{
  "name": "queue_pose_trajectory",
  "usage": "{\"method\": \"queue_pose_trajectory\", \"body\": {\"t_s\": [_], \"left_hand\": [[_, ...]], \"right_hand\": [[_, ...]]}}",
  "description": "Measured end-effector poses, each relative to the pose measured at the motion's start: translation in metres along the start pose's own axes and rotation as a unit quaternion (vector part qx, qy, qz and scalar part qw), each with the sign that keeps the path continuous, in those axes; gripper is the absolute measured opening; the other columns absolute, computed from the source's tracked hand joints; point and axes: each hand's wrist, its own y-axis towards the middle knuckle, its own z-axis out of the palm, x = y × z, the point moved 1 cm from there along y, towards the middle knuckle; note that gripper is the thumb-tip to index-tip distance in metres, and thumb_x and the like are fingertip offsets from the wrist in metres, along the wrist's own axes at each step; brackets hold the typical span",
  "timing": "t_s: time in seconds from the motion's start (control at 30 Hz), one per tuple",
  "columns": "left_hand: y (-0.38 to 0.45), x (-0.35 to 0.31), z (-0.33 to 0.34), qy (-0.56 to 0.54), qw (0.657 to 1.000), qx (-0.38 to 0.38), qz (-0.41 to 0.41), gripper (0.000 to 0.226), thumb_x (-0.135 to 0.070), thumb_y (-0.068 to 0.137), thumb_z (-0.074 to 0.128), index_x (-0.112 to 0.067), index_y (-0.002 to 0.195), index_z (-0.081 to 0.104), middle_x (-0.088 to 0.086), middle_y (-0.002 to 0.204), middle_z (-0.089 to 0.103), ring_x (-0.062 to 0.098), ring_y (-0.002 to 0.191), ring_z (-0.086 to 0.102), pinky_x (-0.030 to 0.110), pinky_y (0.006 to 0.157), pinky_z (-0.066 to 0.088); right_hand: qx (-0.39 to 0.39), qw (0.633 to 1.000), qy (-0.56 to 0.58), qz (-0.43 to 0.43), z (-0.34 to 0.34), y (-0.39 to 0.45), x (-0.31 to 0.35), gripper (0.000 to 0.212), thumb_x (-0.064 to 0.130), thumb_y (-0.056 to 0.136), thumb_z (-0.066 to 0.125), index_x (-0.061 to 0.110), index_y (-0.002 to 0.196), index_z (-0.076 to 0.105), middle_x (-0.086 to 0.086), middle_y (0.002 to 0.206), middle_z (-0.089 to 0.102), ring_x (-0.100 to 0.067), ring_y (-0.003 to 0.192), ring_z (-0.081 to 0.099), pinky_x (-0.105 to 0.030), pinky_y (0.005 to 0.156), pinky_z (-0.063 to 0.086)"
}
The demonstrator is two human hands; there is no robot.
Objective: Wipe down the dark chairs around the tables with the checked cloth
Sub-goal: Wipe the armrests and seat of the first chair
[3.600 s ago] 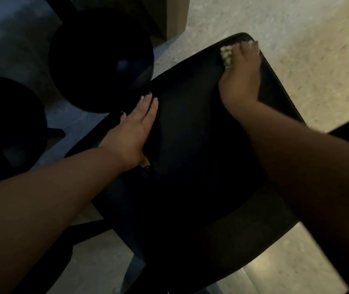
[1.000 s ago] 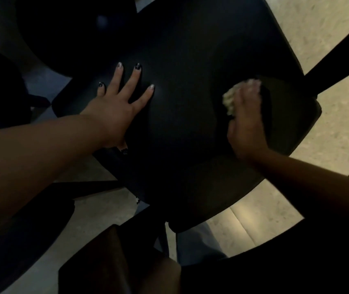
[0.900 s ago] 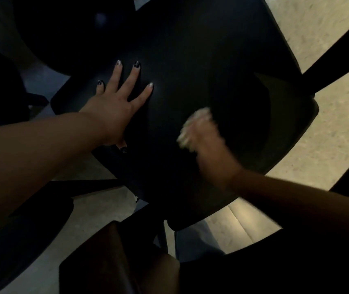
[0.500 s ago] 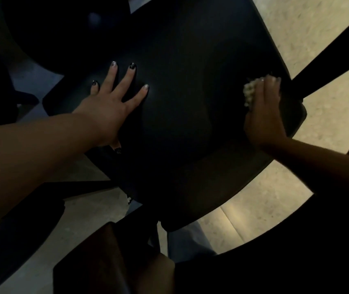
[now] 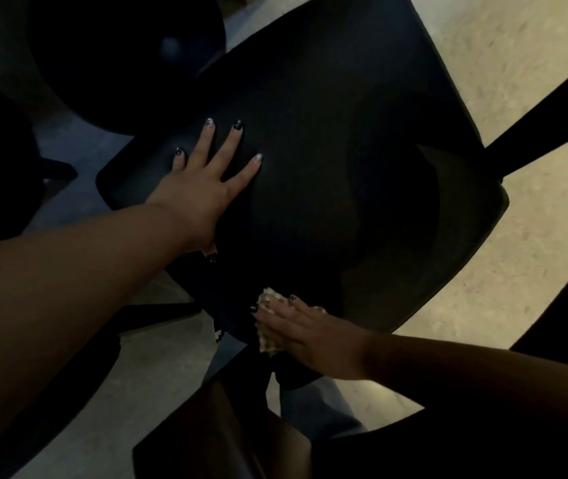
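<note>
Head view: right hand (image 5: 305, 335) fingers press checked cloth (image 5: 268, 335) onto dark chair (image 5: 327, 174).

- No writing, label, brand, number or sign can be read anywhere in this view.
- The dark chair (image 5: 310, 150) shows a plain surface with no print, though the dim light might hide small marks.
- The cloth (image 5: 268, 302) shows only its pale pattern, no words.
</note>
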Motion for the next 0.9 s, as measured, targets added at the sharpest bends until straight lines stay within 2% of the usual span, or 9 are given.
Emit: {"method": "queue_pose_trajectory", "body": {"t_s": [0.07, 0.17, 0.3, 0.43, 0.53, 0.6, 0.67, 0.73, 0.9], "left_hand": [[-0.001, 0.002, 0.002, -0.015, 1.0, -0.007, 0.0, 0.149, -0.043, 0.054, 0.09, -0.034, 0.148, -0.025, 0.006, 0.148, -0.045, 0.035, 0.14, -0.035, 0.055, 0.117, 0.01], [-0.005, 0.009, 0.007, -0.076, 0.996, -0.029, -0.023, 0.155, -0.04, 0.052, 0.092, -0.024, 0.148, -0.028, 0.008, 0.149, -0.043, 0.027, 0.141, -0.034, 0.044, 0.118, 0.005], [-0.01, 0.016, 0.018, -0.089, 0.986, -0.045, -0.13, 0.165, -0.058, 0.043, 0.089, -0.008, 0.145, -0.03, 0.02, 0.151, -0.037, 0.035, 0.14, -0.033, 0.051, 0.115, -0.007], [-0.006, 0.014, 0.019, -0.162, 0.968, -0.024, -0.19, 0.168, -0.048, 0.042, 0.094, -0.013, 0.142, -0.036, 0.022, 0.148, -0.04, 0.04, 0.139, -0.034, 0.056, 0.114, -0.008], [-0.005, 0.016, 0.021, -0.178, 0.966, -0.027, -0.183, 0.167, -0.045, 0.043, 0.095, -0.013, 0.143, -0.035, 0.02, 0.149, -0.04, 0.039, 0.139, -0.034, 0.056, 0.114, -0.008], [-0.005, 0.018, 0.021, -0.182, 0.967, -0.028, -0.178, 0.168, -0.048, 0.041, 0.094, -0.013, 0.144, -0.034, 0.019, 0.15, -0.039, 0.038, 0.139, -0.033, 0.056, 0.114, -0.008], [-0.004, 0.018, 0.02, -0.183, 0.967, -0.025, -0.178, 0.168, -0.049, 0.042, 0.094, -0.013, 0.144, -0.035, 0.018, 0.15, -0.039, 0.037, 0.14, -0.033, 0.056, 0.114, -0.008], [-0.003, 0.018, 0.021, -0.183, 0.966, -0.021, -0.181, 0.167, -0.047, 0.043, 0.094, -0.012, 0.143, -0.036, 0.019, 0.149, -0.04, 0.038, 0.139, -0.034, 0.056, 0.114, -0.008], [0.0, 0.016, 0.023, -0.179, 0.966, -0.017, -0.185, 0.163, -0.044, 0.048, 0.093, -0.01, 0.142, -0.037, 0.021, 0.147, -0.041, 0.041, 0.137, -0.035, 0.058, 0.113, -0.008]], "right_hand": [[0.042, 0.996, 0.063, 0.043, -0.022, -0.006, -0.024, 0.049, 0.049, 0.1, 0.011, 0.043, 0.145, -0.007, 0.011, 0.159, -0.006, -0.016, 0.146, -0.011, -0.046, 0.119, -0.002], [-0.137, 0.969, 0.099, 0.178, -0.079, -0.012, -0.067, 0.053, 0.052, 0.1, 0.019, 0.033, 0.149, 0.017, 0.002, 0.158, 0.015, -0.022, 0.146, 0.01, -0.033, 0.118, 0.006], [-0.312, 0.864, -0.012, 0.395, -0.156, -0.012, -0.139, 0.058, 0.001, 0.094, 0.04, 0.002, 0.149, 0.021, -0.019, 0.158, 0.013, -0.034, 0.146, 0.005, -0.045, 0.12, 0.007], [-0.422, 0.719, -0.001, 0.552, -0.175, 0.053, -0.149, 0.061, 0.005, 0.092, 0.037, 0.004, 0.15, 0.02, -0.015, 0.159, 0.011, -0.032, 0.147, 0.003, -0.039, 0.118, 0.002], [-0.429, 0.802, -0.036, 0.413, -0.135, 0.107, -0.091, 0.06, 0.007, 0.087, 0.033, 0.0, 0.146, 0.029, -0.023, 0.154, 0.023, -0.04, 0.142, 0.021, -0.045, 0.115, 0.015], [-0.35, 0.901, -0.056, 0.252, -0.116, 0.119, -0.056, 0.062, 0.002, 0.081, 0.036, -0.003, 0.143, 0.034, -0.023, 0.152, 0.028, -0.041, 0.142, 0.021, -0.048, 0.114, 0.016], [-0.285, 0.943, -0.111, 0.131, -0.131, 0.11, -0.062, 0.061, 0.0, 0.079, 0.034, -0.006, 0.14, 0.038, -0.023, 0.15, 0.033, -0.04, 0.142, 0.022, -0.049, 0.116, 0.017], [-0.291, 0.939, -0.098, 0.154, -0.165, 0.1, -0.091, 0.054, -0.002, 0.083, 0.037, -0.007, 0.137, 0.042, -0.027, 0.145, 0.037, -0.041, 0.138, 0.03, -0.045, 0.114, 0.022], [-0.411, 0.776, -0.023, 0.478, -0.263, 0.079, -0.193, 0.055, 0.008, 0.094, 0.042, 0.003, 0.147, 0.027, -0.016, 0.157, 0.017, -0.031, 0.146, 0.01, -0.032, 0.118, 0.01]]}}
